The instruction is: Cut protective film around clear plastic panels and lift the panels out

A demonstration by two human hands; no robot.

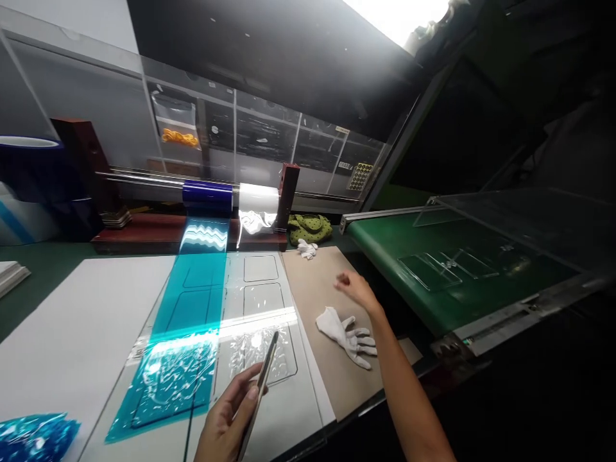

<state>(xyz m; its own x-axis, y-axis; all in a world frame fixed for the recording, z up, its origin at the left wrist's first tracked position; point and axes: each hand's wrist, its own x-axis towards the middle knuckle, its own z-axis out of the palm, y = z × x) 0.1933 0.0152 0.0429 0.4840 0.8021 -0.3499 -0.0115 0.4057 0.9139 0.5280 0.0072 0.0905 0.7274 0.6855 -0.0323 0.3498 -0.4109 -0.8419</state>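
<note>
My left hand (235,410) is closed around a thin flat panel (261,385), seen almost edge-on, above the front of the work surface. Beneath it lie a strip of blue-green film (199,308) and a strip of clear film (262,314), both over black outlined rectangles on a white sheet. My right hand (357,289) hovers over the brown board (310,276), its fingers loosely bent and apart, with nothing visible in them. Just below that hand rests a white glove (346,337) with its fingers spread.
Blue (208,197) and white (258,199) film rolls hang on a rod behind. To the right is a green conveyor belt (385,253) with clear panels (430,269). Crumpled blue film (38,436) lies front left. A green dotted pouch (310,228) stands near the rolls.
</note>
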